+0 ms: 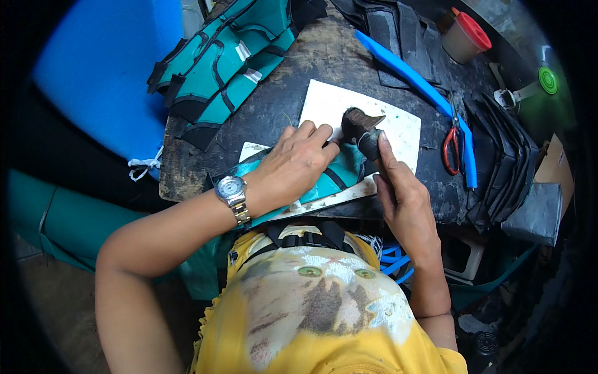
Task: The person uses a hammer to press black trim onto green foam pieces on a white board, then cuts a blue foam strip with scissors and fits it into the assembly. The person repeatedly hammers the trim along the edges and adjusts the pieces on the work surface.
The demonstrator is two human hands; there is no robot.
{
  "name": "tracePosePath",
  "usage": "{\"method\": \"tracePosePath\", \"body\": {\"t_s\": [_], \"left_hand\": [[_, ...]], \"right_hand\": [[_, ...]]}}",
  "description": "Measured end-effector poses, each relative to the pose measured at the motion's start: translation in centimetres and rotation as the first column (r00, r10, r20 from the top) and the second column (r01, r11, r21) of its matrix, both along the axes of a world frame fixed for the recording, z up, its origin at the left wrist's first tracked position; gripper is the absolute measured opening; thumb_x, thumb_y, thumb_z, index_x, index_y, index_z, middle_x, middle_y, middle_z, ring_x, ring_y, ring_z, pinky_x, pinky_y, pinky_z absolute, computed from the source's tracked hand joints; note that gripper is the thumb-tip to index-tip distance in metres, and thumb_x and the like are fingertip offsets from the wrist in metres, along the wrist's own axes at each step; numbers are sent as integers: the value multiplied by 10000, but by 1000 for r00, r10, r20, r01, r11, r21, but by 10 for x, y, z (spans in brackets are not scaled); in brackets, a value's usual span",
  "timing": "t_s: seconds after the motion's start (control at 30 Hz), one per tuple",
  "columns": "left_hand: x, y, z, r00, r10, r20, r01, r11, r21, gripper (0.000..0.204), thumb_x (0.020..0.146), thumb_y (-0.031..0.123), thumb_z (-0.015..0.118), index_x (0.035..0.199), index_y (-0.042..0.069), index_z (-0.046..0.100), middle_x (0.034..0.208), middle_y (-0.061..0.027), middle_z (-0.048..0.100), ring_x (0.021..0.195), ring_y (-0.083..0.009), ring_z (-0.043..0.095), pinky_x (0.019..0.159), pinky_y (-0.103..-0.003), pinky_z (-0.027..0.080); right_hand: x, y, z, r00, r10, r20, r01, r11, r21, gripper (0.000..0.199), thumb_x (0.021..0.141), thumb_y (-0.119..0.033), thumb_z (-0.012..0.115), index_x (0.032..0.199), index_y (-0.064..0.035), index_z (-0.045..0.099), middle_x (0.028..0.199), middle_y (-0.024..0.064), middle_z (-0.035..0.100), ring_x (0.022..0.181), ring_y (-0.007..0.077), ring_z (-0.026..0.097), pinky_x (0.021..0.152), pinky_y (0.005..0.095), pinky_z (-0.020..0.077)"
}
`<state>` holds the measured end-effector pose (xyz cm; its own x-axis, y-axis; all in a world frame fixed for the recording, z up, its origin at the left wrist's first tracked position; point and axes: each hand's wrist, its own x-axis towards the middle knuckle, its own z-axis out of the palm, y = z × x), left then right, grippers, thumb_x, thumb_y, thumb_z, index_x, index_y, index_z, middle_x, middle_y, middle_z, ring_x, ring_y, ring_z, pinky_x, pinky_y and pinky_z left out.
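Broadly, a dark, stained worktable [324, 59] fills the view, with a blue foam block [106, 68] off its left edge. On the table lies a white cutting board [398, 128], and across its near edge a teal piece with black trim [336, 177] rests under the left hand [289, 168]. That hand lies flat and spread, fingers pressing the piece down, grasping nothing. The right hand [405, 202] is closed around the handle of a small dark hammer [361, 128], whose head sits at the piece's upper edge, just beside the left fingertips. Judging by the stack of teal pieces [230, 56] waiting at the far left and the black pieces [507, 159] piled at the right, the work looks partway through: one piece is in hand, many remain. A long blue strip [417, 81] lies across the table beyond the board, red-handled scissors [453, 146] beside it, and a red-lidded cup [466, 36] stands farther back. Nothing crowds the board itself.
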<state>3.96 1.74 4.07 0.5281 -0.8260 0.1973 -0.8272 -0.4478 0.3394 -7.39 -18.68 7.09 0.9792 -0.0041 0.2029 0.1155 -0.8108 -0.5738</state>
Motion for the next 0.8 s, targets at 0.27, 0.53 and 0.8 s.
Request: {"method": "tracePosePath", "body": {"t_s": [0.27, 0.53, 0.8], "left_hand": [[6, 4, -2, 981, 16, -195, -47, 987, -156, 253, 893, 98, 711, 1105, -29, 656, 1053, -143, 572, 1004, -323, 554, 897, -433, 466], [0, 4, -3, 991, 64, -117, -79, 989, -129, 250, 868, 112, 734, 1072, -13, 662, 1045, -132, 574, 998, -310, 556, 871, -414, 467], [0, 4, -5, 998, 42, -50, -49, 990, -135, 198, 852, 98, 738, 1015, 2, 680, 1007, -111, 586, 974, -294, 565, 835, -396, 461]], "right_hand": [[-2, 1, -6, 1000, -5, 9, 4, 998, 59, 695, 937, -8, 649, 1568, -147, 393, 928, 213, 646, 802, 411, 677, 732, 482, 541], [-4, 3, -4, 999, 2, 42, -5, 998, 69, 721, 919, 21, 657, 1569, -149, 396, 932, 205, 643, 796, 389, 676, 744, 479, 535], [0, 8, 4, 982, -31, 184, 11, 994, 112, 749, 909, 42, 662, 1576, -162, 390, 919, 196, 638, 787, 352, 685, 747, 453, 543]]}}
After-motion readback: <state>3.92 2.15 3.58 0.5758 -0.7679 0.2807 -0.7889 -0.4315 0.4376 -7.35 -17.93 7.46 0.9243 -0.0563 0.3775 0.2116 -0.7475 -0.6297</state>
